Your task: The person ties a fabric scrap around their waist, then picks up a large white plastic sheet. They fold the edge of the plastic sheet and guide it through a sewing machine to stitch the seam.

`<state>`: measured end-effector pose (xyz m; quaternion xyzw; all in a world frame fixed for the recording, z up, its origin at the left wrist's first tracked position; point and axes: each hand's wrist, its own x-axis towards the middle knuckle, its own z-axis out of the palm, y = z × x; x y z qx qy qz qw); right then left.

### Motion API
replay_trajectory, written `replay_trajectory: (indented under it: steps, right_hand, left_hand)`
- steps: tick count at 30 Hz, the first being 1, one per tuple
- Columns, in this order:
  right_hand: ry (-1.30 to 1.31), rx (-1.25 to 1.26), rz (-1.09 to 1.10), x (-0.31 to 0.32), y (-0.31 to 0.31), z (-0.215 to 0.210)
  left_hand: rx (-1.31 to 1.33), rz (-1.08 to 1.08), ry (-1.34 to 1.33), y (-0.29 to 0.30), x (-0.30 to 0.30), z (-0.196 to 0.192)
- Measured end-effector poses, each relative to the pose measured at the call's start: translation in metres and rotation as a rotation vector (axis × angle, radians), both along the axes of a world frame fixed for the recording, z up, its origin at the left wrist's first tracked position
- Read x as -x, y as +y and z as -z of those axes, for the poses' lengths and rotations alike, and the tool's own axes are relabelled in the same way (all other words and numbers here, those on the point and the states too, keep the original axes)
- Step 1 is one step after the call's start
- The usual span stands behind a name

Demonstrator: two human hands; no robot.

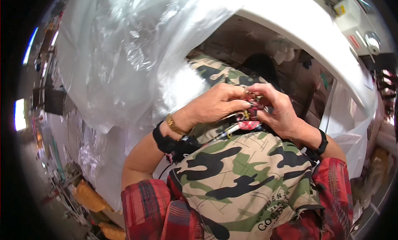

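Cluttered workshop surroundings fill the rim of the head view and are bent by the lens; at 8 o'clock the floor and its orange objects [89,196] are too blurred to identify. Largest in view, a sheet of clear plastic film [124,53] spreads from 12 toward 9 o'clock, crumpled and glossy, hiding whatever lies behind it. A white curved machine housing [315,37] arcs from 12 to 3 o'clock; on it, near 1 o'clock, sit a small yellow label [340,10] and a small red label [354,41], both rectangular and too small to read. Beneath the housing a dark brown recess [265,45] is only partly visible. Camouflage fabric [244,173] in green, tan and black occupies the centre down to 6 o'clock, its lower edge cut off by the frame. Red plaid sleeves [149,211] enter from 5 and 7 o'clock.

Left hand [215,103], with a gold bracelet and a black band at the wrist, is curled, its fingertips pinched closed on a small red patterned piece [252,102] just above the fabric at centre. Right hand [277,109], with a black wristband, meets it from 3 o'clock, thumb and fingers also gripping the same piece. A second red patterned bit [248,125] lies just below the hands, touching the fabric; how it joins the fabric cannot be made out.
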<state>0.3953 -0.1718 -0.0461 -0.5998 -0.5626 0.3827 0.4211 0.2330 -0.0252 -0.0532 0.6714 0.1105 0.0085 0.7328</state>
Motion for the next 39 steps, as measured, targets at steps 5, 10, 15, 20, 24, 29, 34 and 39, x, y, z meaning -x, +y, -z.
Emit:
replay_trajectory:
  steps: [5, 10, 15, 20, 24, 29, 34, 39]
  right_hand:
    - [-0.012, -0.198, -0.128, -0.009, 0.004, 0.0]
    - [0.113, -0.101, -0.301, -0.025, -0.002, -0.005]
    - [0.263, -0.026, -0.38, -0.039, -0.029, -0.012]
    - [0.327, 0.092, -0.267, -0.034, -0.044, -0.02]
    - [0.116, 0.166, -0.295, -0.029, -0.052, -0.028]
    - [0.017, 0.226, -0.3, -0.026, -0.049, -0.023]
    - [0.172, 0.236, -0.329, -0.026, -0.053, -0.018]
    - [0.048, 0.187, -0.35, -0.032, -0.067, -0.006]
  left_hand:
    - [0.22, 0.01, 0.163, 0.005, 0.008, 0.001]
    - [0.155, 0.071, 0.22, 0.008, 0.021, 0.001]
    - [0.074, 0.07, 0.303, 0.007, 0.049, -0.009]
    - [-0.157, -0.001, 0.251, -0.009, 0.072, -0.028]
    - [-0.314, 0.105, 0.266, -0.015, 0.087, -0.046]
    - [-0.419, 0.113, 0.466, -0.013, 0.111, -0.048]
    - [-0.678, 0.223, 0.529, -0.022, 0.163, -0.045]
    - [-0.619, 0.244, 0.701, -0.059, 0.23, -0.029]
